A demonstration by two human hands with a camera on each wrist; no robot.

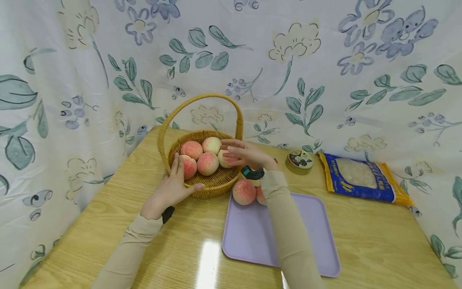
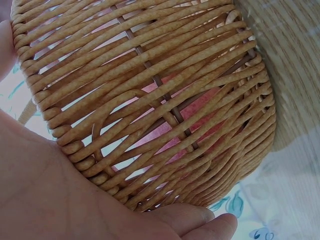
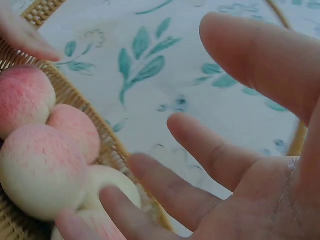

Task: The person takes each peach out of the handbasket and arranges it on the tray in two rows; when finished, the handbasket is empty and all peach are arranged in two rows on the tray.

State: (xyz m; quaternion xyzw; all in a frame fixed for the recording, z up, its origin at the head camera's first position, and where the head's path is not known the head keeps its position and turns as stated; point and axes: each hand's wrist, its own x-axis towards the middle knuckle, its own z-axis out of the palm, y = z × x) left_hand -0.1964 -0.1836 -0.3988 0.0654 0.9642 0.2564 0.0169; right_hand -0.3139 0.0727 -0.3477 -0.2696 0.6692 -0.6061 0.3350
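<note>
Head view: nearest, on the table (image 1: 184, 253), lies a lilac tray (image 1: 249, 239), with loose peaches (image 1: 244, 192) at its far end, partly hidden by the right sleeve (image 1: 297, 245). Just beyond, the left hand (image 1: 170, 188) rests straight-fingered against the left side of the wicker basket (image 1: 213, 192), pressing rather than gripping; the weave looks stiff and light, easily steadied there or lifted by its arched handle (image 1: 213, 95). Inside sit five peaches (image 1: 208, 163), probably light and slightly yielding, best cupped round the widest part since they could roll. The right hand (image 1: 252, 154) spreads loosely by the rightmost, grasping nothing. Farther right sit a round tin (image 1: 299, 161) and blue packet (image 1: 357, 176).
</note>
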